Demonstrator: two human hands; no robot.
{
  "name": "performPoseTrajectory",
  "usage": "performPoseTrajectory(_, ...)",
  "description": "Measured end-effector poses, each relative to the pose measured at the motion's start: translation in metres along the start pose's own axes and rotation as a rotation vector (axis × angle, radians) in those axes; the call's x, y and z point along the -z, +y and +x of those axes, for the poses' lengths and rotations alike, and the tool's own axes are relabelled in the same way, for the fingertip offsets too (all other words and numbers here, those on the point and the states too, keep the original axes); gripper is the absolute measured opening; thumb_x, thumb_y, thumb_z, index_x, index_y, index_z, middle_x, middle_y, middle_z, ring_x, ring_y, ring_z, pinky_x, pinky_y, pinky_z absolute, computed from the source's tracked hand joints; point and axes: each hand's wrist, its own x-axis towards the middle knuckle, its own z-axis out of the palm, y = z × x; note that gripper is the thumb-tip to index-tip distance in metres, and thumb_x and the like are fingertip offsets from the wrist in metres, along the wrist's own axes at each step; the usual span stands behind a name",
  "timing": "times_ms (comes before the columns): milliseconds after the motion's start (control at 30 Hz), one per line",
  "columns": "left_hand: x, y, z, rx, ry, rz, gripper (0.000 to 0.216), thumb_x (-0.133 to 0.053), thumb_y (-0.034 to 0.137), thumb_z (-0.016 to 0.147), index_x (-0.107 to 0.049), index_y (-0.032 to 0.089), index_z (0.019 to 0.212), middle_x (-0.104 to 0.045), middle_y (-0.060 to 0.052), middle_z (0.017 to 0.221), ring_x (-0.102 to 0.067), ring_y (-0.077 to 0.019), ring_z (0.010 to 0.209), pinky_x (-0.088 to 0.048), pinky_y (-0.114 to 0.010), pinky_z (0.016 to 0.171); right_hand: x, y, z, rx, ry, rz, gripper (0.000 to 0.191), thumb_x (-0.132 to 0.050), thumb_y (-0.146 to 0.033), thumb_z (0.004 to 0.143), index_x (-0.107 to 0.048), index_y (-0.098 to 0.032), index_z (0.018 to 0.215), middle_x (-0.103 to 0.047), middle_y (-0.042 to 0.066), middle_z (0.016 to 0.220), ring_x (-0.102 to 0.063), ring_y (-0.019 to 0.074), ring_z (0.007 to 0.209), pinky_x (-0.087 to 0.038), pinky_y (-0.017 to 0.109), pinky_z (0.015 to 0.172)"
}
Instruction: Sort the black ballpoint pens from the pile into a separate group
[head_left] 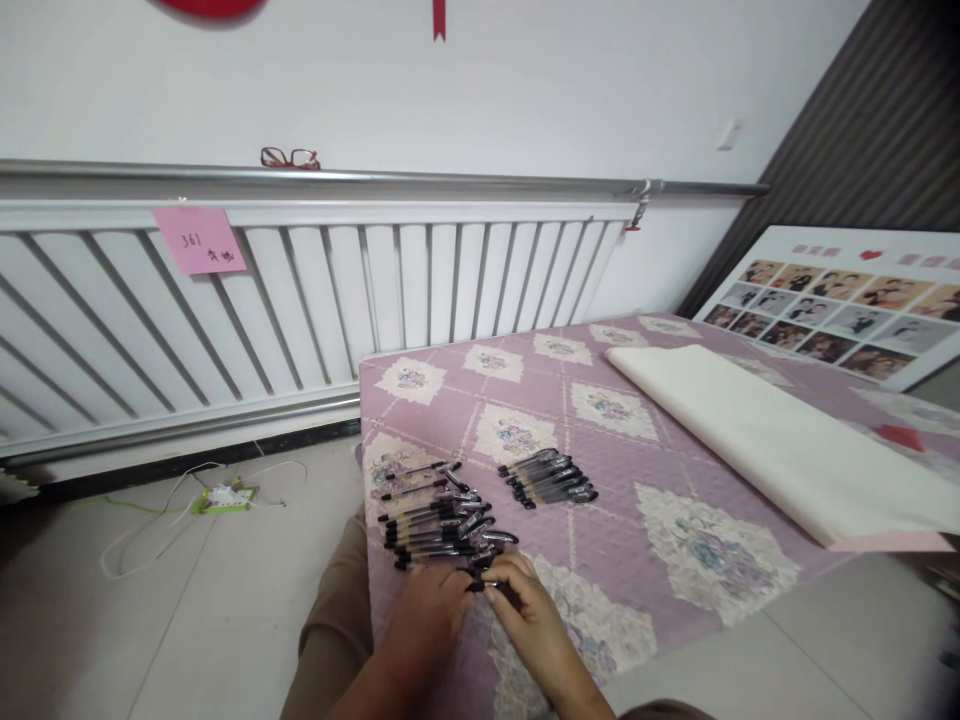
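Observation:
My left hand (433,606) is closed around a black pen (477,585), most of it hidden by my fingers. My right hand (531,612) pinches the end of the same pen between thumb and forefinger; whether that end is a separate cap I cannot tell. Just beyond my hands, near the table's left edge, lies a loose pile of clear-barrelled pens (435,530) with black ends, some short dark pieces lying across their right ends. To the right of the pile is a neater row of similar pens (546,478), lying side by side.
A purple flowered cloth (442,412) covers the table. On its right side rests a long cream folded sheet (765,440), with a photo board (832,300) behind. Beyond the table runs a white radiator (390,280). A power strip (225,498) with cables sits on the floor, left.

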Motion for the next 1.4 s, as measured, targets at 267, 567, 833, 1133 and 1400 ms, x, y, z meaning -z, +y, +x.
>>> performPoseTrajectory(267, 0.0093, 0.0029, 0.0015, -0.005, 0.033, -0.053, 0.018, -0.049, 0.015, 0.084, -0.063, 0.022, 0.093, -0.065, -0.002, 0.083, -0.061, -0.0199, 0.079, -0.045, -0.032, 0.071, -0.0031, -0.0016, -0.0008, 0.017, 0.049, -0.079, 0.021, -0.049, -0.030, 0.090, -0.055, -0.023, 0.071, -0.058, 0.002, 0.077, -0.056, 0.0194, 0.079, -0.046, 0.033, 0.074)
performPoseTrajectory(567, 0.0063, 0.0007, 0.0013, 0.011, 0.023, -0.046, 0.019, -0.050, 0.016, 0.085, -0.064, 0.022, 0.095, -0.066, -0.002, 0.084, -0.060, -0.0200, 0.079, -0.046, -0.032, 0.073, -0.0032, 0.0026, -0.0022, 0.009, 0.054, -0.045, 0.019, -0.056, -0.025, 0.084, -0.058, -0.027, 0.103, -0.062, 0.004, 0.103, -0.055, 0.0221, 0.100, -0.045, 0.036, 0.088)
performPoseTrajectory(833, 0.0095, 0.0043, 0.0010, 0.023, 0.017, -0.046, 0.018, -0.051, 0.014, 0.084, -0.063, 0.023, 0.093, -0.065, -0.001, 0.085, -0.060, -0.0205, 0.081, -0.045, -0.034, 0.073, -0.0044, -0.0011, 0.0004, 0.014, 0.001, -0.065, 0.022, -0.045, -0.028, 0.092, -0.053, -0.023, 0.073, -0.059, 0.002, 0.079, -0.055, 0.0196, 0.081, -0.045, 0.035, 0.078)
performPoseTrajectory(1133, 0.0080, 0.0031, 0.0015, 0.004, 0.024, -0.043, 0.017, -0.051, 0.014, 0.085, -0.063, 0.022, 0.093, -0.065, -0.001, 0.086, -0.059, -0.0197, 0.081, -0.043, -0.033, 0.073, -0.0039, -0.0004, -0.0001, -0.011, 0.037, -0.050, 0.005, -0.056, -0.028, 0.085, -0.058, -0.024, 0.083, -0.061, 0.003, 0.090, -0.057, 0.0209, 0.090, -0.045, 0.033, 0.081)
performPoseTrajectory(1400, 0.0017, 0.0002, 0.0001, 0.014, -0.027, -0.029, 0.014, -0.050, 0.016, 0.087, -0.061, 0.023, 0.092, -0.064, 0.000, 0.086, -0.057, -0.0202, 0.082, -0.040, -0.033, 0.072, -0.0012, -0.0017, 0.0017, 0.003, -0.021, 0.014, 0.013, -0.051, -0.027, 0.089, -0.057, -0.023, 0.078, -0.061, 0.003, 0.087, -0.056, 0.0197, 0.089, -0.044, 0.033, 0.081)
